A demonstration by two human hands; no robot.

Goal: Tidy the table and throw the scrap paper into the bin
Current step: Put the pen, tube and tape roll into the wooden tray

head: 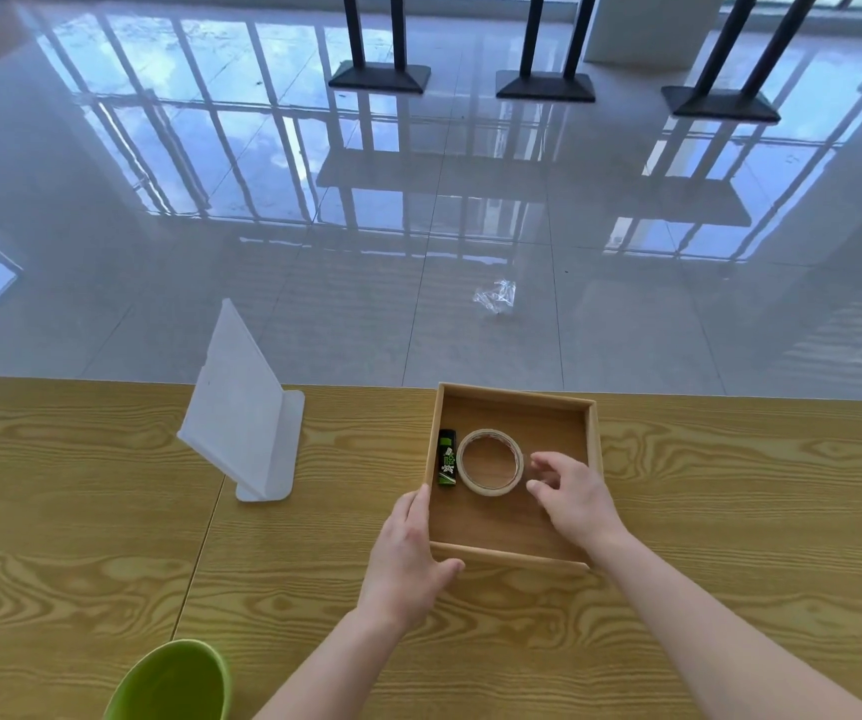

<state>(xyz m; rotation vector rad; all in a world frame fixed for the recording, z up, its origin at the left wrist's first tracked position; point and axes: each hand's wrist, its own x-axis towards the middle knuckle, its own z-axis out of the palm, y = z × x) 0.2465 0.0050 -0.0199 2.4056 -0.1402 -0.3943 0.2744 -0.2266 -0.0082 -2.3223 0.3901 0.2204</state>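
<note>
A shallow wooden tray (594, 439) stands near the far edge of the wooden table (106, 537). Inside it lie a roll of clear tape (491, 462) and, to its left, a black and green glue stick (447, 458). My left hand (408, 553) holds the tray's near left corner, fingers along the left wall and thumb on the front rim. My right hand (571, 498) hovers inside the tray just right of the tape roll, fingers loosely bent and holding nothing. A green bin (174, 683) shows at the table's near edge, lower left. No scrap paper is visible on the table.
A white plastic sign stand (244, 407) leans on the table left of the tray. A crumpled clear wrapper (496, 296) lies on the glossy tiled floor beyond the table. Black table bases (379, 77) stand far back.
</note>
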